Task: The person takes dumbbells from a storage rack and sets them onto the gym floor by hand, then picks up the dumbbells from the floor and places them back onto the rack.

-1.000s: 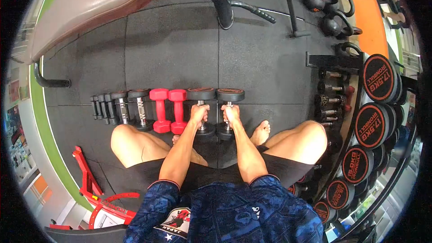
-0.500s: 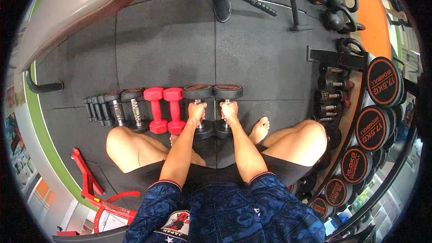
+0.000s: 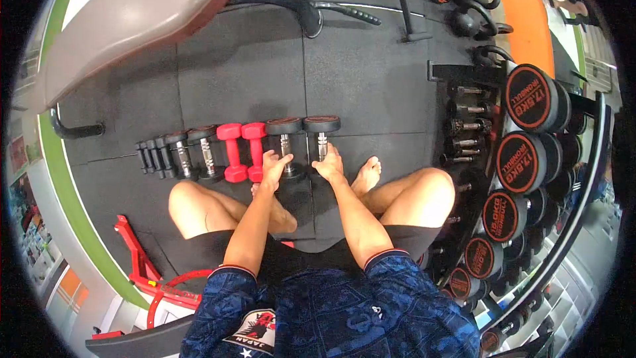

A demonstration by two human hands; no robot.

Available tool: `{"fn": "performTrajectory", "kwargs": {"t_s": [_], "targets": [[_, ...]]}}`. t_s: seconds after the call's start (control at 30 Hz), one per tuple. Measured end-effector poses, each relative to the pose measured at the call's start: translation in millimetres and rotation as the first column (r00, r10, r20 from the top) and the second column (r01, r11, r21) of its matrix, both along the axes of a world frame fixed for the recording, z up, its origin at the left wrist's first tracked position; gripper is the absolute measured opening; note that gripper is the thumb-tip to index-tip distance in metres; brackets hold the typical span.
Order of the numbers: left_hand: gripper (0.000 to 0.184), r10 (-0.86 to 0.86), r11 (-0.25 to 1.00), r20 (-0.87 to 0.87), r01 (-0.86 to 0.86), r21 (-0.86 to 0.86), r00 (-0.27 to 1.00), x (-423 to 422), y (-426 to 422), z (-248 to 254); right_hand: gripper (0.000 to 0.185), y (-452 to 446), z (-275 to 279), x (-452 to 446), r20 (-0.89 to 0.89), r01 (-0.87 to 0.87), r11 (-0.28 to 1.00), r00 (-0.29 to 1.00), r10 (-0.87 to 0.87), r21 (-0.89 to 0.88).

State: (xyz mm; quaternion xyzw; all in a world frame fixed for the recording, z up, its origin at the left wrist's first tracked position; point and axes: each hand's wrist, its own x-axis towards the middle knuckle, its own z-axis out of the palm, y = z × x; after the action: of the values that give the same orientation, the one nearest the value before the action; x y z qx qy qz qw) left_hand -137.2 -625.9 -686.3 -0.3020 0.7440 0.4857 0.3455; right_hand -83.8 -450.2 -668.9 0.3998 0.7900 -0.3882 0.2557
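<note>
Two black dumbbells with chrome handles, the left one [image 3: 283, 126] and the right one [image 3: 322, 124], stand side by side on the floor at the right end of a row. My left hand [image 3: 273, 168] is beside the left one's handle, thumb and fingers apart, not wrapped around it. Over the lower part of the right one lies my right hand [image 3: 330, 164], its fingers loosened and spread; it covers the lower head. Left of these are two red dumbbells [image 3: 230, 152], two more black-and-chrome dumbbells [image 3: 207, 152] and several small black dumbbells [image 3: 156, 158].
A rack [image 3: 434, 71] of dumbbells runs along the right, with large 17.5KG dumbbells [image 3: 530, 96] on its upper tier. Kettlebells [image 3: 464, 21] sit at the upper right. A padded bench [image 3: 139, 26] overhangs the upper left; a red metal frame [image 3: 136, 252] is at the lower left.
Both hands have loosened from the dumbbell handles and drawn back toward my body. The dumbbells stay standing in the row. My view has shifted slightly.
</note>
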Motion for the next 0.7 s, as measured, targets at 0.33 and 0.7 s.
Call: {"fn": "performTrajectory", "kwargs": {"t_s": [0.33, 0.7], "targets": [[0.060, -0.296, 0.954, -0.021, 0.295, -0.050, 0.955, 38.3, -3.1, 188.8, 0.068, 24.5, 192.6, 43.3, -0.109, 0.149, 0.973, 0.979, -0.170, -0.178], [0.021, -0.285, 0.916, -0.066, 0.292, 0.276, 0.956, 29.2, -20.9, 433.2, 0.065, 143.5, 409.5, 139.0, -0.246, 0.351, 0.916, 0.886, -0.392, -0.195]]}}
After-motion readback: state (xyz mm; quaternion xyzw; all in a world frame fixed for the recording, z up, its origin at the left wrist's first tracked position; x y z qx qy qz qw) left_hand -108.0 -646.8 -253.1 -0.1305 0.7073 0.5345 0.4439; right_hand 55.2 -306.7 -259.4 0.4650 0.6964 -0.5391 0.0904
